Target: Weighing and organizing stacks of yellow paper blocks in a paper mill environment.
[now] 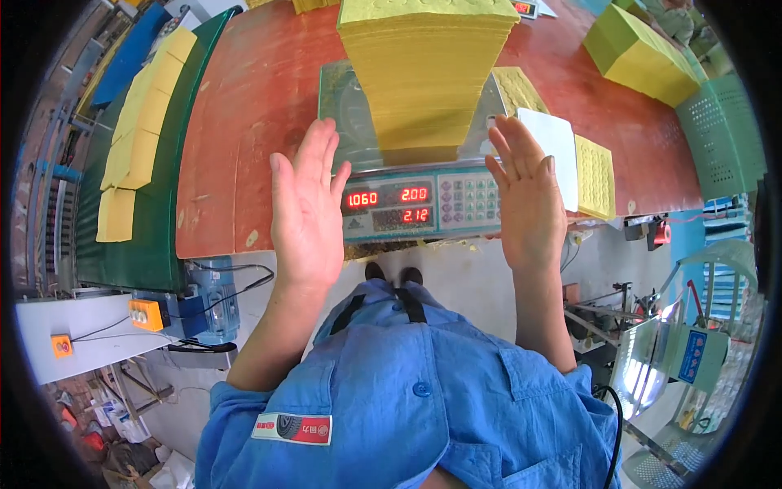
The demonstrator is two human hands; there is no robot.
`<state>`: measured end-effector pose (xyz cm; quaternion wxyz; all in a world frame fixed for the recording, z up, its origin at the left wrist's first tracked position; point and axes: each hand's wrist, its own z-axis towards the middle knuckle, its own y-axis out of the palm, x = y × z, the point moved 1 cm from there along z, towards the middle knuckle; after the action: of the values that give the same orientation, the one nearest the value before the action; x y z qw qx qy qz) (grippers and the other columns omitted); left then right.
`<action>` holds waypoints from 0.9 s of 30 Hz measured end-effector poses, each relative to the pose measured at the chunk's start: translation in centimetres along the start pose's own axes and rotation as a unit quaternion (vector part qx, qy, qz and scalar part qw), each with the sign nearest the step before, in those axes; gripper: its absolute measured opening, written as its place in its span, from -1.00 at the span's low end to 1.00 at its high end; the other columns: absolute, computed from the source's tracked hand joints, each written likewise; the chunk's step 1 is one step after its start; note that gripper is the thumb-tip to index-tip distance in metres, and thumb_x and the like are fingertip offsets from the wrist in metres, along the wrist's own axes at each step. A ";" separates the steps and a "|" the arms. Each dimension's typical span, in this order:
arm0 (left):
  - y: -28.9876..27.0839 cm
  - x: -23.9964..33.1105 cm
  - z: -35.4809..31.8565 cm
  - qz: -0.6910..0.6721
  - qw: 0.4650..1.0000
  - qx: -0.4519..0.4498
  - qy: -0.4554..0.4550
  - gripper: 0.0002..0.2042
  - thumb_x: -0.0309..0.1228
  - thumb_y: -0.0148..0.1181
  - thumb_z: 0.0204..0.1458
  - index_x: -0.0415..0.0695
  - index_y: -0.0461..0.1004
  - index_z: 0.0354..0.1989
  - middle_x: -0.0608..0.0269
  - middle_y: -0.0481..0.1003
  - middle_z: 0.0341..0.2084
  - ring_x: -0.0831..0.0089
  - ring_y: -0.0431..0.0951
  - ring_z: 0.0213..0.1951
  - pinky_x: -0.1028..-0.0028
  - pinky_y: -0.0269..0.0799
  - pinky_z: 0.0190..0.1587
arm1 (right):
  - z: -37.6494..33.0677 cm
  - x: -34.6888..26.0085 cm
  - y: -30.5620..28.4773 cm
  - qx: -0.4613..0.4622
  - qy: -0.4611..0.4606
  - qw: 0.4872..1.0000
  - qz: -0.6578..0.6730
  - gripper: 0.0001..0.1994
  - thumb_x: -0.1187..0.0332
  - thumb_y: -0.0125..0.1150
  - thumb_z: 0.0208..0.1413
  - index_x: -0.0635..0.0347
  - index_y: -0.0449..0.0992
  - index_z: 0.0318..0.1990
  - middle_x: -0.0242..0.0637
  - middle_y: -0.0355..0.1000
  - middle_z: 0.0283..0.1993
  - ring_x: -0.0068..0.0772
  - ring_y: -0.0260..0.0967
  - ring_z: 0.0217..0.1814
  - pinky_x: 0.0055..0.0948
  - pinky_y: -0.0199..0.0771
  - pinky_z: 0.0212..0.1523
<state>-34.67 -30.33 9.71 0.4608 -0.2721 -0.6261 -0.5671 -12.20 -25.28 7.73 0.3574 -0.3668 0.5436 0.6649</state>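
Observation:
A tall stack of yellow sheets [423, 81] stands upright on a tabletop weighing scale [436, 204] with red lit digits and a keypad. On the near left of the stack, my left hand [308, 208] is raised with its fingers stretched up, apart from the paper. My right hand [531, 200] mirrors it on the other side, fingers extended, holding nothing. Both palms face inward, over the two ends of the scale's front panel. Beside my right hand lie a white sheet [550, 151] and a yellow embossed sheet or pad [596, 175].
The scale rests on a worn red table [244, 122]. To the left, yellow blocks [134, 151] line a green belt-like surface [147, 244]. At the far right are another yellow block [639, 57] and a green perforated crate [723, 134]. An orange switch box [145, 315] sits lower left.

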 end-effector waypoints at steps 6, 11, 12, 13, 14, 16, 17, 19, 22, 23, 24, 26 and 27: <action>0.7 0.0 -0.7 0.000 1.000 -0.001 -0.004 -0.22 0.19 -0.46 0.31 -0.30 0.05 0.42 -0.05 0.04 0.43 0.17 -0.08 0.48 0.09 -0.22 0.44 | -0.7 -0.6 -0.5 0.001 0.003 1.000 0.021 -0.46 0.12 -0.24 0.41 0.33 0.21 0.35 -0.06 0.17 0.42 -0.13 0.02 0.51 -0.14 -0.02 0.44; 1.3 0.1 -0.9 -0.003 1.000 0.007 -0.006 -0.22 0.19 -0.44 0.31 -0.30 0.08 0.40 -0.06 0.10 0.40 0.17 0.00 0.45 0.10 -0.11 0.41 | -1.1 -0.8 -0.6 -0.006 0.010 1.000 0.000 -0.38 0.00 -0.26 0.39 0.32 0.14 0.38 -0.02 0.15 0.43 -0.11 0.04 0.50 -0.14 0.01 0.42; 1.4 0.1 -0.9 -0.001 1.000 0.007 -0.006 -0.22 0.19 -0.44 0.31 -0.30 0.08 0.40 -0.06 0.10 0.40 0.17 0.00 0.45 0.10 -0.11 0.41 | -1.2 -0.9 -0.6 -0.006 0.010 1.000 0.001 -0.38 0.00 -0.26 0.39 0.32 0.14 0.38 -0.02 0.15 0.43 -0.11 0.04 0.50 -0.14 0.01 0.42; 1.4 0.1 -0.9 0.001 1.000 0.007 -0.005 -0.22 0.19 -0.44 0.32 -0.30 0.09 0.40 -0.07 0.11 0.40 0.17 0.02 0.44 0.10 -0.09 0.41 | -1.2 -1.0 -0.7 -0.005 0.008 1.000 0.020 -0.43 0.07 -0.25 0.40 0.33 0.17 0.37 -0.02 0.18 0.41 -0.11 0.07 0.49 -0.15 0.03 0.42; 1.5 0.1 -0.9 0.002 1.000 0.008 -0.005 -0.23 0.19 -0.44 0.32 -0.30 0.10 0.40 -0.07 0.11 0.39 0.17 0.03 0.44 0.10 -0.08 0.40 | -1.2 -0.9 -0.7 -0.005 0.006 0.999 0.039 -0.47 0.14 -0.24 0.41 0.35 0.21 0.35 -0.03 0.21 0.39 -0.11 0.10 0.47 -0.15 0.06 0.41; 1.4 0.0 -0.8 0.004 1.000 0.007 -0.002 -0.23 0.19 -0.44 0.32 -0.29 0.11 0.39 -0.06 0.12 0.39 0.17 0.05 0.43 0.11 -0.07 0.40 | -1.2 -0.8 -0.8 -0.007 0.010 0.999 0.044 -0.48 0.14 -0.24 0.41 0.35 0.21 0.35 -0.02 0.21 0.38 -0.12 0.11 0.46 -0.16 0.07 0.41; 1.4 0.0 -0.7 0.005 1.000 0.006 0.000 -0.23 0.18 -0.44 0.32 -0.29 0.11 0.39 -0.06 0.13 0.38 0.17 0.06 0.42 0.12 -0.05 0.39 | -1.1 -0.8 -0.8 -0.008 0.013 0.999 0.047 -0.48 0.15 -0.24 0.41 0.35 0.21 0.35 -0.02 0.22 0.38 -0.12 0.12 0.46 -0.16 0.08 0.40; 1.6 0.1 -0.6 0.008 1.000 0.007 0.000 -0.24 0.18 -0.44 0.32 -0.29 0.12 0.39 -0.06 0.14 0.38 0.17 0.07 0.42 0.12 -0.04 0.39 | -1.1 -0.9 -0.7 -0.005 0.017 0.999 0.047 -0.48 0.15 -0.24 0.41 0.35 0.21 0.35 -0.02 0.23 0.37 -0.13 0.13 0.45 -0.16 0.09 0.39; 2.0 0.4 -0.3 0.016 1.000 0.003 0.005 -0.25 0.16 -0.44 0.33 -0.29 0.13 0.38 -0.05 0.16 0.37 0.17 0.09 0.41 0.13 -0.02 0.38 | -1.1 -1.2 -0.7 -0.002 0.020 0.998 0.051 -0.49 0.16 -0.24 0.41 0.35 0.22 0.34 -0.03 0.26 0.35 -0.14 0.16 0.43 -0.17 0.12 0.37; 2.0 0.6 -0.2 0.022 1.000 0.000 0.011 -0.27 0.14 -0.43 0.33 -0.29 0.13 0.38 -0.04 0.17 0.37 0.17 0.10 0.41 0.14 -0.01 0.38 | -1.1 -1.1 -0.8 -0.003 0.022 0.998 0.056 -0.49 0.16 -0.24 0.41 0.35 0.23 0.34 -0.03 0.27 0.34 -0.15 0.17 0.42 -0.18 0.14 0.36; 2.0 0.6 -0.2 0.022 1.000 -0.005 0.015 -0.27 0.14 -0.43 0.33 -0.29 0.13 0.38 -0.04 0.17 0.37 0.17 0.10 0.41 0.14 -0.01 0.38 | -1.4 -1.1 -0.9 -0.004 0.016 0.998 0.056 -0.49 0.16 -0.24 0.41 0.35 0.23 0.34 -0.03 0.27 0.34 -0.15 0.17 0.42 -0.18 0.14 0.36; 2.1 1.3 0.3 0.103 0.988 0.000 0.112 -0.43 -0.07 -0.29 0.37 -0.31 0.20 0.32 -0.06 0.24 0.32 0.18 0.20 0.36 0.14 0.10 0.35 | -1.4 -1.0 -0.9 -0.001 0.024 0.997 0.067 -0.50 0.17 -0.22 0.40 0.34 0.24 0.32 -0.04 0.29 0.32 -0.17 0.20 0.40 -0.19 0.17 0.34; 2.2 2.1 0.9 0.103 0.987 -0.007 0.126 -0.43 -0.07 -0.29 0.37 -0.31 0.20 0.32 -0.06 0.24 0.32 0.18 0.20 0.36 0.14 0.10 0.35 | -1.4 -0.9 -0.9 0.005 0.032 0.997 0.073 -0.52 0.19 -0.20 0.40 0.35 0.27 0.30 -0.05 0.32 0.30 -0.18 0.23 0.37 -0.19 0.18 0.33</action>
<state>-33.93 -29.41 12.60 0.5900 -0.2650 -0.5276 -0.5508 -10.87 -26.58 7.93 0.2923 -0.3456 0.5834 0.6744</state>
